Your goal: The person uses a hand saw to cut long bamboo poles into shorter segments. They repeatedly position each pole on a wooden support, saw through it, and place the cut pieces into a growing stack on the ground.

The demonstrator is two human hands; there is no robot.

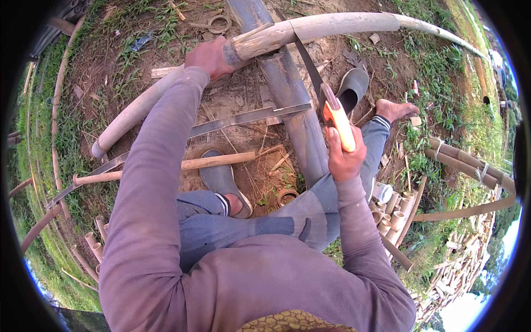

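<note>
A long pale bamboo pole lies crosswise over a thick grey pole. My left hand is closed around the bamboo beside a dark node, left of the crossing. In my right hand is the orange handle of a handsaw. Its dark blade slants up and away, with the far part lying against the bamboo just right of the grey pole. The cut itself, if there is one, is hidden by the blade.
A flat bamboo strip and a thin stick lie near my legs. One grey clog sits off my bare right foot. Short cut bamboo tubes are stacked at right, with tied bamboo poles beyond.
</note>
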